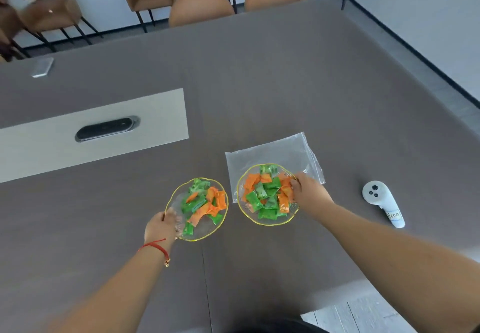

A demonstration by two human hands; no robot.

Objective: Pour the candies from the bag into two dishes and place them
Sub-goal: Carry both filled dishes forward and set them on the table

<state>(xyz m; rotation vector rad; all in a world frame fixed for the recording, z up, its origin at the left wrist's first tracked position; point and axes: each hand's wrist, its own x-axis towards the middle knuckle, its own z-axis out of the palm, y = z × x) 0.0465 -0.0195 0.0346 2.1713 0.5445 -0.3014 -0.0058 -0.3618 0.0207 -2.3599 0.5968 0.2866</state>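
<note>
Both glass dishes — the left dish (196, 209) gripped at its near rim by the left hand (161, 226), the right dish (267, 194) by the right hand (309, 192) — hold green and orange candies (262, 197) while the flat, emptied bag (275, 154) lies just beyond on the table (259, 85), leaving only placement.

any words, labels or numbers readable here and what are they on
Handwritten white label on the handle of the white controller: something like "Hoon", too blurred to be sure.
Green and orange candy wrappers in the left dish and the right dish: any print is too small to read.
Clear plastic bag: no text visible.
Oval panel set in the table: no readable markings.
</note>
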